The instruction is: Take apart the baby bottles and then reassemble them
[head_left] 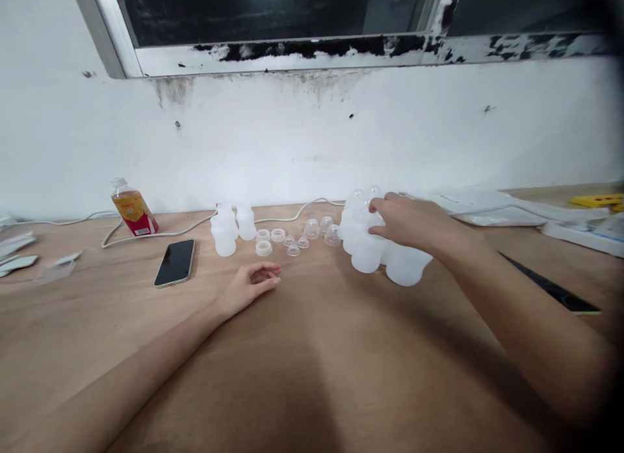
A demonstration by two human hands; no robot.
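My right hand [407, 220] reaches over a cluster of white baby bottles [366, 253] with clear domed caps, its thumb and fingers around the top of one. My palm hides part of that bottle. On the table lies my left hand [251, 285], fingers loosely curled and apart, with nothing in it. Beyond it are several frosted bottle bodies [225, 237] without tops, white screw rings [264, 247], small clear nipples [293, 249] and clear dome caps [332, 235].
A phone [175, 262] and a drink bottle [134, 209] stand to the left. A white cable [297, 214] runs along the wall. Plastic bags [482, 206], a yellow object [597, 200] and a dark flat object [550, 285] lie to the right.
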